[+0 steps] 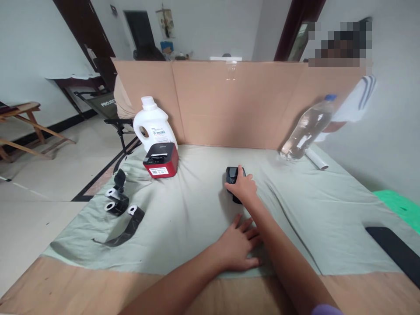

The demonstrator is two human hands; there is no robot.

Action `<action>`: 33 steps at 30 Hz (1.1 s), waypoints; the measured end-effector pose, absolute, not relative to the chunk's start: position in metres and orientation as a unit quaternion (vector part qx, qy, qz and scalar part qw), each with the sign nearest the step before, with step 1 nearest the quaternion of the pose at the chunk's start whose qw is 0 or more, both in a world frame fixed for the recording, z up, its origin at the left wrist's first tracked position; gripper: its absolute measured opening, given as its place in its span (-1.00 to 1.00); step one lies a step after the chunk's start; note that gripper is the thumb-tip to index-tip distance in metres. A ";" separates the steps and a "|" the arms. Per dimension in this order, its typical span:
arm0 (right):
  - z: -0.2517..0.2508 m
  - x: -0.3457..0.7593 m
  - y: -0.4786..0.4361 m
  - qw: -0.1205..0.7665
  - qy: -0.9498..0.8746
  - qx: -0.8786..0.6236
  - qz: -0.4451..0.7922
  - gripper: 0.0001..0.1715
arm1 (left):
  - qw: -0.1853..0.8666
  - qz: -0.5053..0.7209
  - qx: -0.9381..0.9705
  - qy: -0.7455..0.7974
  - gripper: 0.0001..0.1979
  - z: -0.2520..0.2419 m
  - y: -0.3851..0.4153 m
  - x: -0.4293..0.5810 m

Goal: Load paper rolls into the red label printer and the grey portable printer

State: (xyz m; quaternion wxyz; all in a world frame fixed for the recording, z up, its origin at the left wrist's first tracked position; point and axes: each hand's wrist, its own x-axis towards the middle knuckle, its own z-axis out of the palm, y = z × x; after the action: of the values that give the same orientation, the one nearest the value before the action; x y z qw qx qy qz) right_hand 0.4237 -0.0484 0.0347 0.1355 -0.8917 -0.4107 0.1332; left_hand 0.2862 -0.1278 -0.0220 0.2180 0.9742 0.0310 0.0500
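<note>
On the green cloth, a black handheld terminal (pixel 232 172) with a small glossy screen stands near the middle. My right hand (pixel 245 187) reaches over its right side, thumb at the left edge and index finger along the upper right edge. My palm and wrist hide part of the terminal. Closer to me, my left hand (pixel 239 246) lies flat with its fingers spread on the cloth, holding nothing, just left of my right forearm.
At the left are a red and black receipt printer (pixel 161 161), a white jug (pixel 154 120) and black paper rolls (pixel 116 205). A cardboard panel (pixel 229 105) walls the back. A tilted clear bottle (pixel 308 127), a white tube (pixel 316 159) and a dark phone (pixel 392 249) lie right; a person sits behind.
</note>
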 end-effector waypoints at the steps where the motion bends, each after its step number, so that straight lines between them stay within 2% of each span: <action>1: 0.036 0.425 -0.050 0.127 -0.414 -0.890 0.141 0.21 | 0.224 0.066 0.972 0.025 -0.32 -0.023 -0.128 0.286; 3: 0.039 0.431 -0.055 0.116 -0.444 -0.877 0.143 0.23 | 0.259 0.117 0.959 0.014 -0.40 -0.027 -0.126 0.284; 5: 0.040 0.443 -0.062 0.119 -0.497 -0.853 0.107 0.17 | 0.318 0.194 0.927 0.038 -0.58 -0.030 -0.120 0.282; 7: 0.037 0.459 -0.070 0.131 -0.547 -0.825 0.060 0.05 | 0.372 0.279 0.875 0.132 -0.68 -0.029 -0.104 0.280; 10: 0.027 0.478 -0.074 0.155 -0.571 -0.804 0.060 -0.02 | 0.403 0.352 0.779 0.326 -0.65 -0.024 -0.062 0.284; 14: 0.010 0.488 -0.062 0.217 -0.541 -0.804 0.115 -0.03 | 0.358 0.323 0.767 0.424 -0.58 -0.022 0.005 0.307; 18: -0.005 0.495 -0.052 0.292 -0.543 -0.772 0.154 -0.37 | 0.376 0.253 0.799 0.396 -0.46 -0.026 0.030 0.333; 20: -0.011 0.500 -0.054 0.333 -0.552 -0.748 0.156 -0.44 | 0.358 0.259 0.809 0.387 -0.43 -0.028 0.024 0.339; 26: -0.022 0.509 -0.070 0.398 -0.549 -0.721 0.142 -0.46 | 0.322 0.275 0.827 0.369 -0.43 -0.031 0.005 0.341; 33: -0.034 0.505 -0.066 0.421 -0.539 -0.716 0.138 -0.38 | 0.258 0.271 0.837 0.401 -0.43 -0.035 0.002 0.342</action>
State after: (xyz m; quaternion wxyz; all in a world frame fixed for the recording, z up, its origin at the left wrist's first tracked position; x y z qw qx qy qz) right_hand 0.5050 -0.0664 -0.0345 0.4206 -0.7164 -0.5393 0.1379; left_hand 0.3425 0.0020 -0.0351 0.2577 0.8366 0.4005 0.2707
